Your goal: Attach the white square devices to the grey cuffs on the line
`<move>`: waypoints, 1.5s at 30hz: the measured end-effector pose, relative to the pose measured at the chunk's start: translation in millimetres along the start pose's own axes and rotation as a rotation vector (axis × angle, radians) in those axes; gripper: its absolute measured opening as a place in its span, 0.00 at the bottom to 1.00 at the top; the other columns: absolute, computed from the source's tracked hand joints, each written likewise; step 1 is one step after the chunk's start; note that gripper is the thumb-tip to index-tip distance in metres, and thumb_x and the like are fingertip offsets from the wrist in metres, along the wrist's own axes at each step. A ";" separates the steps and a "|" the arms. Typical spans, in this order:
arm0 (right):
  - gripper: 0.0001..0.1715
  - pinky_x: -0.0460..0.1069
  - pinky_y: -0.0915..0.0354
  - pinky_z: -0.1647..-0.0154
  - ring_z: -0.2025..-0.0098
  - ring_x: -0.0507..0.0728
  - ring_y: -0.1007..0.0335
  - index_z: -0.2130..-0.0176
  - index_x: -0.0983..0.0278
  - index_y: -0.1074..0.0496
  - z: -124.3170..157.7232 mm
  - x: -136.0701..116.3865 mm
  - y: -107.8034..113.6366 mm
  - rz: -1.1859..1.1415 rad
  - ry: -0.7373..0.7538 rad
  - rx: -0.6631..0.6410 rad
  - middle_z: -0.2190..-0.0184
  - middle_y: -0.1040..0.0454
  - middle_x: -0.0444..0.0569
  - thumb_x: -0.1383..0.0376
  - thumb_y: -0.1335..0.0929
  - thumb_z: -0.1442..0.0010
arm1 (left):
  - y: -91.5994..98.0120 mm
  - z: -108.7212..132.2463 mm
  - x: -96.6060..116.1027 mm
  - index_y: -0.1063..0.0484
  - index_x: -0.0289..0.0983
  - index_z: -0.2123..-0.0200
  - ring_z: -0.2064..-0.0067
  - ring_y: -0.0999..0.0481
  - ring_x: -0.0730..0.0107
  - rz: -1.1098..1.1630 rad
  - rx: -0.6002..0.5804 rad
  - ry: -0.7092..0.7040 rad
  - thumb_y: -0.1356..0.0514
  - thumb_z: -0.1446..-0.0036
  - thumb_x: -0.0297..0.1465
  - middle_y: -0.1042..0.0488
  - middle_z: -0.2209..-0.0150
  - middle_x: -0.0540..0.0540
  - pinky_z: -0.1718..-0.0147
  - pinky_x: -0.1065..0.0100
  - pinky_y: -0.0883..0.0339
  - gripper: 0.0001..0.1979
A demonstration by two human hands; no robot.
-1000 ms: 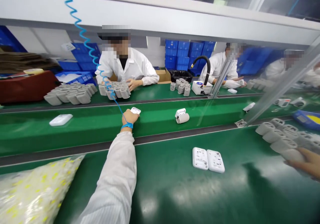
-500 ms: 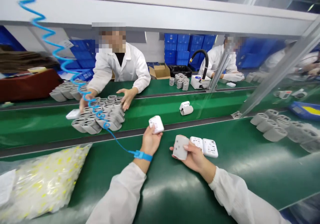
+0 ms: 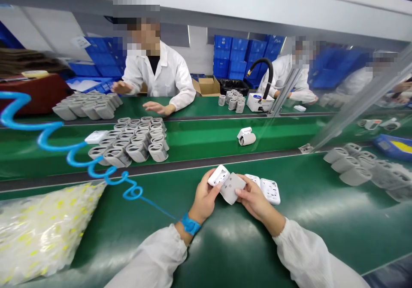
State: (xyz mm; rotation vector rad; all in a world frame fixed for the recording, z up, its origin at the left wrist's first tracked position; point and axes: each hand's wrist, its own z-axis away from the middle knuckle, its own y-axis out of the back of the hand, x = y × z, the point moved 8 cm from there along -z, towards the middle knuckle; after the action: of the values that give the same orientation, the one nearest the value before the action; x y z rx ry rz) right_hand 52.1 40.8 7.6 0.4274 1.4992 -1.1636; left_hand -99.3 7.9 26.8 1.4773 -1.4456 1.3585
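Note:
My left hand point(image 3: 205, 197), with a blue strap at the wrist, is closed on a small white plastic case point(image 3: 219, 175). In my right hand point(image 3: 254, 198) is a grey cuff point(image 3: 232, 188) with small holes in its face. The case and the cuff meet in front of me, and my left thumb lies at the cuff's left edge. Two white cases lie on the green bench just beyond my right hand; the nearer-right one point(image 3: 271, 191) shows its face, and the other point(image 3: 253, 180) is partly hidden by my fingers.
Grey cuffs point(image 3: 138, 140) stand grouped on the green belt, left, beside a white case point(image 3: 96, 137). A plastic bag point(image 3: 48, 232) lies front left. More cuffs point(image 3: 350, 163) stand right. A blue coiled cord point(image 3: 77, 150) hangs left. Co-workers sit opposite.
My left hand has brought the white case right and down to the grey cuff in my right hand. The co-worker's hands opposite have drawn back from the grouped cuffs.

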 end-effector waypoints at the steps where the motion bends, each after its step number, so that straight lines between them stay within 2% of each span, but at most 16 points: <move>1: 0.34 0.51 0.29 0.61 0.58 0.58 0.26 0.48 0.59 0.31 0.0 0.6 0.5 0.007 -0.009 0.012 0.56 0.25 0.50 0.60 0.21 0.53 | 0.0 1.0 -0.3 0.32 0.38 0.44 0.47 0.24 0.56 -0.025 -0.017 -0.008 0.39 0.40 0.39 0.25 0.46 0.39 0.48 0.60 0.29 0.22; 5: 0.35 0.51 0.29 0.63 0.60 0.57 0.26 0.49 0.60 0.31 0.3 2.5 3.0 0.033 -0.033 0.043 0.59 0.25 0.49 0.59 0.20 0.54 | -1.4 4.9 0.1 0.32 0.38 0.42 0.47 0.24 0.55 -0.178 -0.083 -0.064 0.40 0.38 0.37 0.24 0.46 0.39 0.49 0.60 0.29 0.22; 10: 0.35 0.51 0.28 0.64 0.62 0.57 0.26 0.48 0.61 0.30 1.1 1.6 4.0 0.031 -0.026 0.039 0.60 0.25 0.49 0.58 0.20 0.53 | -6.8 7.3 6.1 0.36 0.39 0.38 0.45 0.25 0.56 -0.300 -0.174 -0.145 0.43 0.37 0.33 0.27 0.43 0.40 0.44 0.59 0.33 0.24; 18: 0.33 0.51 0.26 0.65 0.62 0.57 0.25 0.51 0.63 0.31 0.7 1.6 6.6 0.089 -0.062 0.079 0.62 0.25 0.48 0.55 0.21 0.51 | -21.4 10.5 20.7 0.42 0.37 0.35 0.40 0.29 0.56 -0.487 -0.291 -0.271 0.45 0.43 0.24 0.31 0.39 0.38 0.40 0.55 0.35 0.32; 26: 0.29 0.48 0.25 0.72 0.68 0.54 0.25 0.60 0.64 0.35 4.2 1.1 14.9 0.215 -0.149 0.154 0.67 0.28 0.44 0.52 0.22 0.50 | -34.6 11.8 20.9 0.45 0.36 0.34 0.40 0.29 0.53 -0.642 -0.387 -0.244 0.42 0.52 0.22 0.32 0.38 0.37 0.41 0.54 0.34 0.40; 30: 0.30 0.48 0.23 0.72 0.68 0.54 0.23 0.59 0.64 0.36 6.9 -1.4 15.6 0.264 -0.212 0.170 0.66 0.27 0.45 0.51 0.22 0.50 | -33.7 8.0 22.5 0.42 0.37 0.35 0.45 0.24 0.55 -0.634 -0.386 -0.186 0.41 0.51 0.23 0.27 0.43 0.39 0.45 0.57 0.30 0.37; 37: 0.33 0.47 0.24 0.76 0.70 0.56 0.22 0.56 0.65 0.37 9.5 -5.5 16.7 0.356 -0.287 0.156 0.68 0.24 0.48 0.50 0.23 0.49 | -32.6 5.5 19.3 0.42 0.38 0.35 0.52 0.21 0.60 -0.547 -0.509 -0.114 0.41 0.49 0.23 0.24 0.46 0.42 0.52 0.63 0.28 0.36; 40: 0.33 0.47 0.24 0.75 0.70 0.56 0.21 0.55 0.64 0.38 9.6 -2.7 16.2 0.377 -0.289 0.153 0.67 0.23 0.49 0.49 0.23 0.48 | -31.5 5.0 17.1 0.40 0.38 0.36 0.52 0.22 0.59 -0.567 -0.487 -0.103 0.41 0.51 0.22 0.24 0.47 0.42 0.52 0.62 0.29 0.36; 45: 0.33 0.49 0.25 0.78 0.72 0.60 0.21 0.53 0.63 0.39 11.6 5.6 15.1 0.500 -0.320 0.161 0.70 0.22 0.50 0.43 0.28 0.45 | -23.8 -0.1 6.6 0.32 0.37 0.44 0.55 0.21 0.56 -0.563 -0.344 -0.014 0.38 0.52 0.24 0.22 0.52 0.41 0.55 0.59 0.29 0.29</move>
State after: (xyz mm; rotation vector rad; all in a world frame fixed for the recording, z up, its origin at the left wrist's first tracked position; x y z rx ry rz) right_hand 68.6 36.0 -2.4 0.6496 0.9517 -0.9015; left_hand -77.3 10.3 37.9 1.5052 -1.0820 0.7184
